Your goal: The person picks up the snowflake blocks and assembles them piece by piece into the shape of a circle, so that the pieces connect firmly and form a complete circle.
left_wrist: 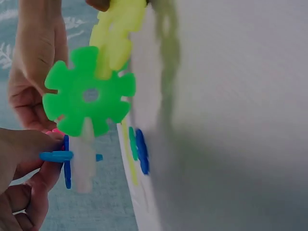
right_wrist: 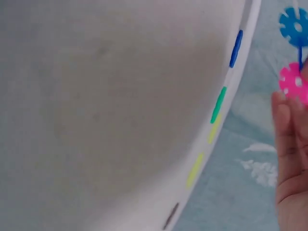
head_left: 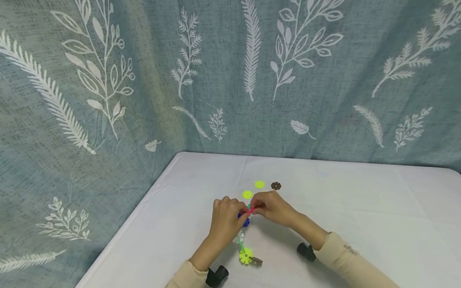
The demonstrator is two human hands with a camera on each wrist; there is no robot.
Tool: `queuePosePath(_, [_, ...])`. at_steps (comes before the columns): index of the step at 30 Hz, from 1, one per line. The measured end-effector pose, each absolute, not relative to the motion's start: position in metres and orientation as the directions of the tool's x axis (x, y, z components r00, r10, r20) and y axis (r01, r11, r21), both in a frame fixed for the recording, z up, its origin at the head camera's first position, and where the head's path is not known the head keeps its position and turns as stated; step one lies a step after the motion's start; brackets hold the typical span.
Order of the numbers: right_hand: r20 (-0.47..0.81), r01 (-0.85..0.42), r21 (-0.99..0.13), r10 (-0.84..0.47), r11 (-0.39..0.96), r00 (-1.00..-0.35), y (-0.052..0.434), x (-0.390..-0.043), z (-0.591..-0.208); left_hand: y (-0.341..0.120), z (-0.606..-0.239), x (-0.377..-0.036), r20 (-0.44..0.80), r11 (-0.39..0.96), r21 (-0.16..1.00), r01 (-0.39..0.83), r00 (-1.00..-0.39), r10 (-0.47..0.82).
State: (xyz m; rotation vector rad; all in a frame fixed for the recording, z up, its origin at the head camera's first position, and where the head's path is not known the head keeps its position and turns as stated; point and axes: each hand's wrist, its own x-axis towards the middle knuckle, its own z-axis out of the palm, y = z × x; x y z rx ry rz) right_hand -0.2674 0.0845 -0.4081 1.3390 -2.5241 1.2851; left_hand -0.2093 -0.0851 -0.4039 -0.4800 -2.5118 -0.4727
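A grey-blue curtain printed with white leaf sprays (head_left: pixel 108 72) hangs behind a table under a white cloth (head_left: pixel 360 224).

At the table's centre both hands meet over a chain of interlocked plastic snowflake discs (head_left: pixel 243 240). The left hand (head_left: pixel 226 221) has its fingers curled round the upper end of the chain, pinching a blue notched disc (left_wrist: pixel 66 160). In the left wrist view a bright green notched disc (left_wrist: pixel 89 96) and a pale yellow disc (left_wrist: pixel 115 33) stand further along the same chain. The right hand (head_left: pixel 271 208) pinches a pink notched disc (head_left: pixel 251 210) between thumb and fingertips, at 3 o'clock of the left hand's fingers and touching the chain's top. The right wrist view shows that pink disc (right_wrist: pixel 292 82) just below a blue one (right_wrist: pixel 294 25).

The chain runs from the hands toward 6 o'clock, ending in a yellow-green disc (head_left: pixel 246 256) lying on the cloth between the forearms.

Loose on the cloth at 12 o'clock of the hands lie a yellow-green flat disc (head_left: pixel 247 195), a second one (head_left: pixel 259 184) and a brown disc (head_left: pixel 275 185), each apart from the next. Both forearms wear beige sleeves (head_left: pixel 345 256).
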Motion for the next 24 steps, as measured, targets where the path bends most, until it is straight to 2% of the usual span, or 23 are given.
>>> queuePosePath(5, [0.183,-0.573,-0.709,-0.677,0.411,-0.712,0.086,-0.279,-0.411,-0.096,-0.403,-0.208,0.539,0.889,0.252,0.382,-0.819,0.199])
queuePosePath(8, [0.071,-0.532,-0.705,-0.699,0.470,-0.712,0.082,-0.284,-0.413,-0.104,-0.402,-0.206,0.542,0.883,0.283,0.373,-0.822,0.174])
queuePosePath(10, [0.030,-0.531,-0.701,-0.724,0.476,-0.689,0.076,-0.285,-0.414,-0.109,-0.402,-0.204,0.550,0.880,0.300,0.369,-0.820,0.156])
queuePosePath(13, [0.009,-0.548,-0.678,-0.740,0.490,-0.673,0.066,-0.282,-0.415,-0.114,-0.403,-0.202,0.559,0.880,0.312,0.359,-0.818,0.136])
queuePosePath(20, [0.007,-0.553,-0.627,-0.706,0.549,-0.708,0.054,-0.277,-0.418,-0.121,-0.404,-0.200,0.568,0.873,0.337,0.353,-0.816,0.110])
queuePosePath(24, [0.036,-0.539,-0.662,-0.696,0.521,-0.717,0.055,-0.276,-0.417,-0.123,-0.403,-0.200,0.576,0.867,0.346,0.358,-0.811,0.105])
